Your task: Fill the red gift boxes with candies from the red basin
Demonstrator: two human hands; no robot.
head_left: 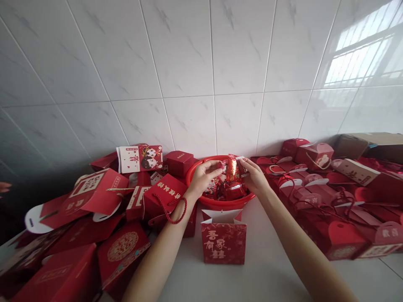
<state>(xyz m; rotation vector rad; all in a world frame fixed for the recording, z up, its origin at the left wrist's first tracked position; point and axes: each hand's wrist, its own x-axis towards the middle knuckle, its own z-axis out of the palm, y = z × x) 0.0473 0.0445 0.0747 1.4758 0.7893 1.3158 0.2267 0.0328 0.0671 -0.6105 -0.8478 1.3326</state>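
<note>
Over a red plastic basin [190, 172] filled with red-wrapped sweets [234, 191], both my hands are at work. Pinched between the thumb and fingers of my left hand [203, 178] is a small red wrapped sweet [221, 165]. My right hand [254, 175] is closed on a shiny red and gold packet [233, 167] at its white-patterned edge. Just in front of the basin, a red paper gift box [223, 243] with light lettering stands upright, its top open. What is inside that box is hidden.
Red gift boxes, some with rope handles, are heaped at left [124, 247], and more stand in rows at right [333, 235]. A cardboard carton [351, 145] sits at the far right. A tiled wall [189, 63] rises behind. Part of another person's hand [4, 187] shows at the left edge.
</note>
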